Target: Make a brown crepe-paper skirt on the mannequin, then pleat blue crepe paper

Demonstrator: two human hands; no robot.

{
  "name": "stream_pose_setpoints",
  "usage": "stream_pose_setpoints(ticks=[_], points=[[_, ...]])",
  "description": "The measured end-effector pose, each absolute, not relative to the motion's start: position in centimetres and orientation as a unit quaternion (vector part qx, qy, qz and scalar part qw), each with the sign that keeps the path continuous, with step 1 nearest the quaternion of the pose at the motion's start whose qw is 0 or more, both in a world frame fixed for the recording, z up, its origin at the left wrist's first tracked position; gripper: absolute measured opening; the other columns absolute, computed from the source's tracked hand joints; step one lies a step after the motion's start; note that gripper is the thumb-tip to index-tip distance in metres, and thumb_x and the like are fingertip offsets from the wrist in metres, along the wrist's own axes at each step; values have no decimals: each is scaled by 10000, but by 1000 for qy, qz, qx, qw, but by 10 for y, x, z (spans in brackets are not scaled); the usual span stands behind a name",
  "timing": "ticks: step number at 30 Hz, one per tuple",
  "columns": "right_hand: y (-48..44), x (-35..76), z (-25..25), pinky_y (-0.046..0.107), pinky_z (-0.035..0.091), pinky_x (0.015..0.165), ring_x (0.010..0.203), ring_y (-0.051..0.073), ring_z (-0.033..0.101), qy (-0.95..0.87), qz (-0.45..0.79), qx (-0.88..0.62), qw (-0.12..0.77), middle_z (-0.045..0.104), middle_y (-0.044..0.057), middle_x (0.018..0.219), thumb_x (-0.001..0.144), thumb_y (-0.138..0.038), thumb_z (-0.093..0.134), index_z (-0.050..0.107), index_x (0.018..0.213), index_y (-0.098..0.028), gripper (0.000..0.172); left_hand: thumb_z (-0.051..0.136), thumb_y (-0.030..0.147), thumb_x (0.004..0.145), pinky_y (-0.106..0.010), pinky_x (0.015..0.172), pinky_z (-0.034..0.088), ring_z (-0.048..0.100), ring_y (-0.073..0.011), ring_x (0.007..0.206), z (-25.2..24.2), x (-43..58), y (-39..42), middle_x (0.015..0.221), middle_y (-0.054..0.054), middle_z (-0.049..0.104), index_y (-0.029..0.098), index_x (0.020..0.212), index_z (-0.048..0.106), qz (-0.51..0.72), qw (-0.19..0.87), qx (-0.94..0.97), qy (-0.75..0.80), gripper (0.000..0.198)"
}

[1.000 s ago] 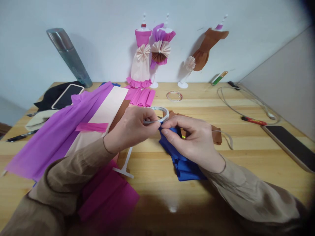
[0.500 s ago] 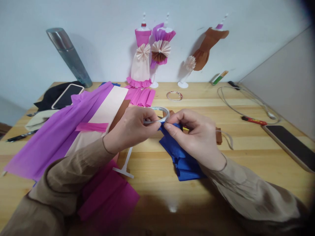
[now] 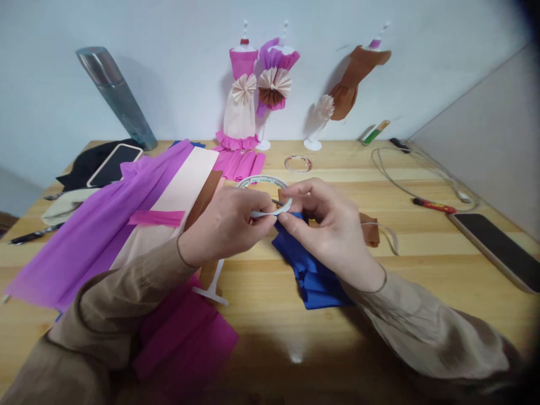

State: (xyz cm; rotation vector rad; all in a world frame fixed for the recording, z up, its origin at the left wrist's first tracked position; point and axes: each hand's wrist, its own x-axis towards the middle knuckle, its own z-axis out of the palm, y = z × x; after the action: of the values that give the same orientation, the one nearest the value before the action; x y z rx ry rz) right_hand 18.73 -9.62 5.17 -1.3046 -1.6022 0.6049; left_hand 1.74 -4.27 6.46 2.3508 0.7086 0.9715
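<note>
My left hand (image 3: 230, 222) is closed, thumb against fingers, on a narrow roll of tape (image 3: 260, 179) with print on the inside of its ring. A pale strip of tape (image 3: 285, 208) curves from the left fingertips to the right ones. My right hand (image 3: 333, 228) pinches at the top end of a gathered piece of blue crepe paper (image 3: 315, 275), which hangs below the fingers over the table. Its fingertips touch the tape strip too. Just where the tape meets the paper is hidden by my fingers. A white stand base (image 3: 212, 293) lies below my left wrist.
Purple crepe paper (image 3: 97, 225) and pink crepe paper (image 3: 189, 343) lie at left. Dressed mini mannequins (image 3: 240, 109) stand along the wall, near a tall bottle (image 3: 118, 98). At right are a phone (image 3: 498, 247), a cable (image 3: 392, 188) and a red-handled tool (image 3: 434, 206).
The tape roll has turned in my left hand, so more of its ring shows. The tape strip between my hands now bows outward. The blue crepe paper has barely moved.
</note>
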Motion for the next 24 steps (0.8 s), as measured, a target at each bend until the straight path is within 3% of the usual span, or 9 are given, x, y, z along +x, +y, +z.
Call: stream_pose_setpoints(ticks=[2, 6, 9, 12, 16, 19, 21, 24], points=[[-94, 189, 51, 302, 429, 589, 605, 162, 563, -681, 258, -526, 440, 626, 3, 684, 811, -229, 605, 628, 967, -203, 160, 605, 94, 778, -194, 486, 327, 419, -52, 480, 64, 15, -39, 491, 48, 519, 129, 613, 632, 334, 253, 874, 247, 171], [-87, 195, 49, 310, 417, 602, 623, 173, 556, -687, 291, -524, 411, 647, 32, 700, 829, -296, 586, 641, 807, -192, 120, 633, 199, 841, -214, 609, 463, 595, -106, 644, 60, 12, -29, 675, -9, 670, 132, 788, 681, 329, 271, 877, 222, 97], [-81, 200, 48, 284, 370, 549, 574, 148, 504, -631, 363, -526, 439, 599, 12, 657, 794, -359, 628, 625, 766, -191, 170, 673, 323, 830, -288, 743, 540, 660, -208, 967, 56, 11, -27, 1101, -124, 705, 141, 1154, 637, 394, 241, 862, 208, 373], [-77, 201, 48, 268, 361, 544, 570, 129, 490, -563, 450, -519, 460, 584, -6, 648, 742, -389, 688, 637, 764, -183, 214, 630, 356, 863, -283, 675, 562, 613, -276, 1157, 57, 10, -30, 1291, -171, 620, 159, 1331, 533, 411, 293, 829, 241, 517], [-76, 199, 50, 253, 362, 549, 570, 107, 487, -503, 517, -495, 484, 592, -22, 644, 676, -357, 743, 659, 738, -167, 217, 578, 422, 904, -240, 503, 518, 701, -261, 971, 64, 8, -32, 1090, -137, 711, 192, 1363, 515, 405, 439, 756, 269, 517], [-75, 199, 53, 240, 338, 514, 539, 92, 473, -469, 549, -485, 494, 586, -33, 614, 651, -331, 758, 666, 715, -162, 203, 623, 433, 876, -231, 475, 495, 721, -247, 890, 68, 7, -30, 981, -109, 735, 186, 1285, 574, 412, 494, 718, 266, 480], [-74, 201, 54, 231, 322, 493, 517, 80, 459, -446, 557, -486, 505, 585, -38, 596, 632, -313, 773, 665, 691, -159, 196, 670, 411, 843, -229, 502, 500, 719, -224, 857, 69, 6, -30, 927, -87, 737, 178, 1173, 635, 448, 484, 701, 271, 406], [-70, 205, 56, 221, 307, 466, 486, 71, 437, -414, 559, -490, 526, 574, -45, 560, 603, -291, 789, 670, 665, -158, 190, 650, 371, 857, -220, 544, 487, 659, -135, 671, 68, 6, -30, 716, -27, 690, 168, 844, 697, 533, 400, 675, 315, 209]])
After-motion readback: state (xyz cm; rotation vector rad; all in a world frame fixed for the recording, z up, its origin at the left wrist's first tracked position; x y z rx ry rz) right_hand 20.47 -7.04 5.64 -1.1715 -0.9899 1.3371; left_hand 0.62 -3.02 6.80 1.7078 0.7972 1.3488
